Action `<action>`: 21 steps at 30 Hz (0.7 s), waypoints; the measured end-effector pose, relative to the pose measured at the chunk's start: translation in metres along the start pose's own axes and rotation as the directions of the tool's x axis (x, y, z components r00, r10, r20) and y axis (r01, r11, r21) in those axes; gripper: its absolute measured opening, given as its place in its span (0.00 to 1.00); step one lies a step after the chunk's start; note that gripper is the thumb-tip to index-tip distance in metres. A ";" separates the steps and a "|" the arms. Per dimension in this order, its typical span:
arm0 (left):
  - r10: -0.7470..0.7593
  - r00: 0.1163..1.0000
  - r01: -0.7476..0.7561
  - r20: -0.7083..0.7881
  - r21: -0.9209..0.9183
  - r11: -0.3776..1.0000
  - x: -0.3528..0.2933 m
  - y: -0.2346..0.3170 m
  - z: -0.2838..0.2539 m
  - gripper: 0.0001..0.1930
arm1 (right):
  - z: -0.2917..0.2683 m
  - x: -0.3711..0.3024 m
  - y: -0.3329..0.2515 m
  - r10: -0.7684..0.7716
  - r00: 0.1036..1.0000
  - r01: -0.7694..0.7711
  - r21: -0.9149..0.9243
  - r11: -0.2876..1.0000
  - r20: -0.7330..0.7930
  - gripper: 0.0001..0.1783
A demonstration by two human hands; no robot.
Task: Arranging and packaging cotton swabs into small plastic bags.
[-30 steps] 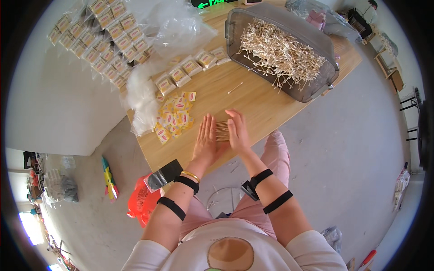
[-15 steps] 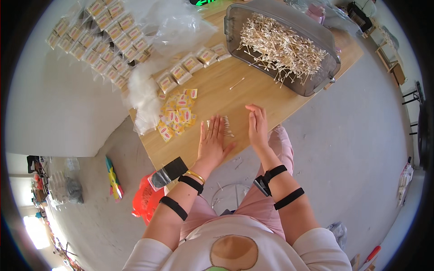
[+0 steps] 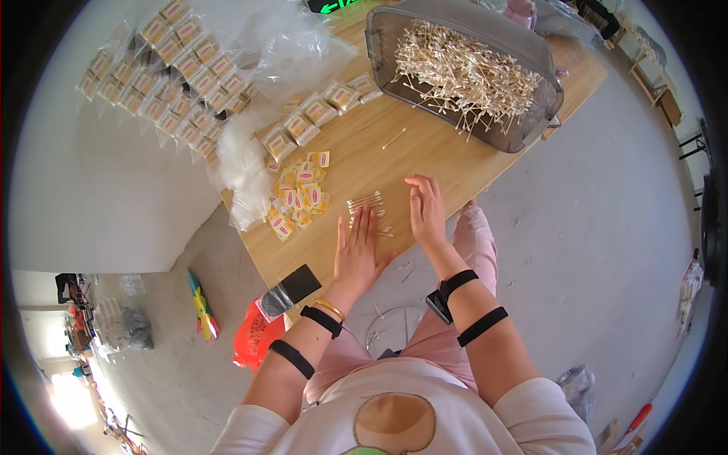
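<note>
Flat hands at a small cotton-swab bunch on the wooden table

I see left hand fingers spread, released, flat beside thin cotton swabs; right hand open, edge-on, near them; grey plastic bin well apart.

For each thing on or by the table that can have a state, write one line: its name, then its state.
Grey bin: lid off, heaped with cotton swabs.
Small swab bundle: lying flat between the hands.
Left hand: open, flat on the table.
Right hand: open, edge-on beside the bundle.
Yellow packets: loosely piled.
</note>
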State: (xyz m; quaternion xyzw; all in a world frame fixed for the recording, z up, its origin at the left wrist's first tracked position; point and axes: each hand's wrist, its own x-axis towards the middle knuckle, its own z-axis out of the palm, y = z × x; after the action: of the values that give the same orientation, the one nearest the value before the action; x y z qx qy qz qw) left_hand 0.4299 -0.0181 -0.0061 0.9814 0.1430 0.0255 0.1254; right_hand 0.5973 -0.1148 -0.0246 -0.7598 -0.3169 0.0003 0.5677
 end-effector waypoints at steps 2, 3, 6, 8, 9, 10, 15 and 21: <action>0.009 1.000 -0.009 -0.001 -0.008 1.000 -0.002 0.000 -0.001 0.48 | 0.000 0.000 0.000 -0.012 1.000 0.012 -0.013 1.000 -0.004 0.12; 0.014 1.000 -0.014 -0.002 -0.013 1.000 -0.003 -0.001 0.000 0.48 | 0.000 0.001 -0.001 -0.018 1.000 0.018 -0.021 1.000 -0.005 0.12; 0.036 0.999 -0.036 0.008 -0.002 0.999 -0.010 -0.003 0.002 0.48 | 0.000 0.000 -0.003 -0.001 1.000 0.001 -0.020 1.000 0.004 0.12; 0.038 0.999 -0.038 0.023 0.000 0.999 -0.011 -0.003 0.003 0.48 | 0.000 0.000 -0.001 0.006 1.000 -0.006 -0.024 1.000 0.008 0.13; 0.039 0.999 -0.039 0.025 0.002 0.999 -0.011 -0.002 0.002 0.48 | 0.000 0.000 -0.002 0.004 1.000 -0.004 -0.026 1.000 0.009 0.13; 0.041 0.999 -0.041 0.024 0.009 0.999 -0.011 -0.002 0.002 0.48 | 0.000 0.000 -0.002 0.003 1.000 -0.003 -0.027 1.000 0.006 0.13; 0.006 1.000 -0.007 0.011 0.069 0.998 0.004 -0.005 0.003 0.48 | 0.000 0.000 -0.002 -0.014 1.000 0.014 -0.022 1.000 0.000 0.13; -0.019 0.998 0.023 -0.056 0.077 0.997 0.039 -0.016 0.004 0.49 | 0.000 0.000 -0.006 0.019 1.000 -0.019 -0.044 0.999 -0.007 0.11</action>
State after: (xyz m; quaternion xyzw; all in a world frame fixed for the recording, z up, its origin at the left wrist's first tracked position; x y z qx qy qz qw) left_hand 0.4629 0.0069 -0.0133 0.9829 0.1576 0.0457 0.0837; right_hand 0.5949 -0.1133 -0.0199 -0.7752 -0.3076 -0.0040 0.5518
